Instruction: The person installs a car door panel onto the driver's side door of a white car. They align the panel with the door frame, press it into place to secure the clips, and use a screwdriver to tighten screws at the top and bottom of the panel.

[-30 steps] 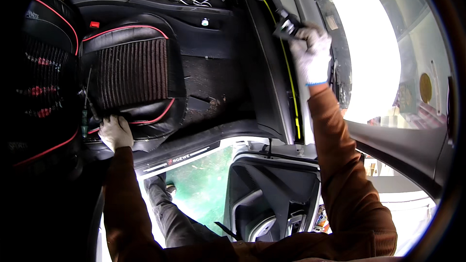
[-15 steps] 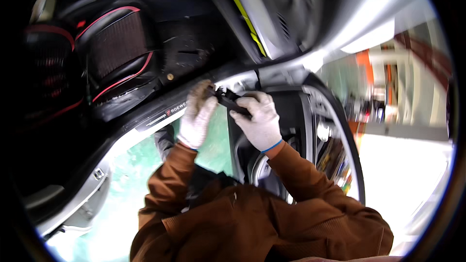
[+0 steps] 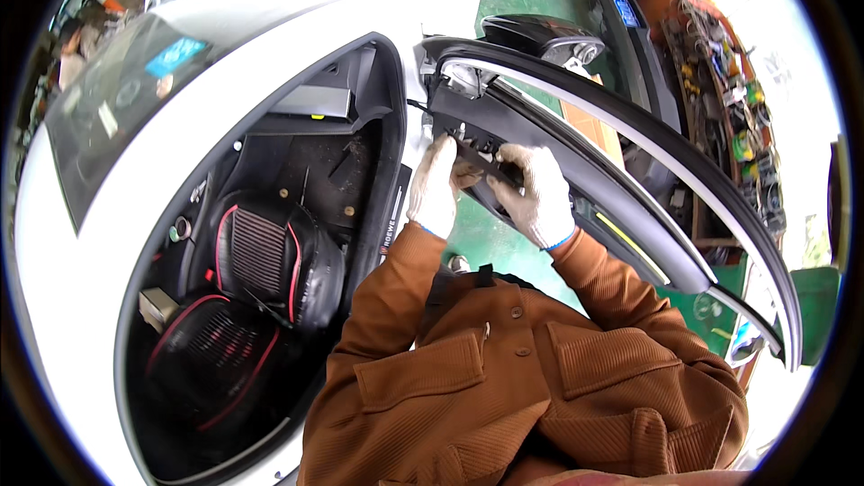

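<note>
Both my hands wear white knit gloves, and a narrow black part (image 3: 479,160) spans the gap between them. Its exact kind is not clear. My left hand (image 3: 435,189) closes on its left end, while my right hand (image 3: 538,196) grips the right end, fingers curled round it. The gloves cover parts of both ends. Behind the part lies the dark inner panel of the open car door (image 3: 576,175), so the part's outline is hard to separate from it.
To my left is a white car (image 3: 252,40) with black, red-trimmed seats (image 3: 256,252) and a bare-looking footwell. The door's window frame (image 3: 666,157) arcs along my right. A cluttered shelf (image 3: 720,94) stands beyond it, above a green floor (image 3: 490,247).
My view has swung so the car's outside, windscreen and whole door frame now show. Both hands still hold the black part between them.
</note>
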### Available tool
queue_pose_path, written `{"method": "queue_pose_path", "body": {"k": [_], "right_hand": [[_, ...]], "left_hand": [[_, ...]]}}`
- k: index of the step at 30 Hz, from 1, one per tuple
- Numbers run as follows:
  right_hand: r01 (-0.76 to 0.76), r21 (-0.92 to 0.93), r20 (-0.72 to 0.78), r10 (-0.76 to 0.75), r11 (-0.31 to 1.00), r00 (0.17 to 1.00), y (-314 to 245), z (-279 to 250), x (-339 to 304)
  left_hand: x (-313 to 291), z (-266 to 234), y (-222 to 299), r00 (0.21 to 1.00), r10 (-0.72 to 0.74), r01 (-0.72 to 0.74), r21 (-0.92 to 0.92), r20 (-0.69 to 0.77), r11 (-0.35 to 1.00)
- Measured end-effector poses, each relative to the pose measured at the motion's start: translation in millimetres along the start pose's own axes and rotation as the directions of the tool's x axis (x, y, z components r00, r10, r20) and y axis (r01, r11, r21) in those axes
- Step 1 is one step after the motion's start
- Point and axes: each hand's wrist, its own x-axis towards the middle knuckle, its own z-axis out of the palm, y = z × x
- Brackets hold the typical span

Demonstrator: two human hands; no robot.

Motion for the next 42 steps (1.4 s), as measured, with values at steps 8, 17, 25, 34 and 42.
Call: {"method": "queue_pose_path", "body": {"k": [8,17,25,34,42], "right_hand": [[-0.058,-0.072,-0.010,0.057,0.996,0.998,22.7,34.0,58.7],[-0.142,-0.057,-0.011,0.141,0.988,0.990,27.6,60.0,86.2],[-0.174,0.056,0.038,0.172,0.983,0.984,35.8,65.3,85.0],[-0.206,0.170,0.121,0.187,0.964,0.975,53.4,55.2,103.6],[-0.313,0.361,0.138,0.282,0.879,0.949,65.9,59.5,102.5]], "left_hand": [[111.3,-24.3,55.8,0.982,0.175,-0.147,0.288,-0.074,0.946],[171.9,-37.8,32.5,0.959,0.160,-0.265,0.546,0.233,0.795],[163.5,-34.4,28.7,0.939,0.198,-0.331,0.581,0.280,0.743],[169.5,-45.3,42.0,0.907,0.152,-0.396,0.670,0.393,0.628],[166.7,-41.3,40.3,0.893,0.181,-0.410,0.578,0.412,0.706]]}}
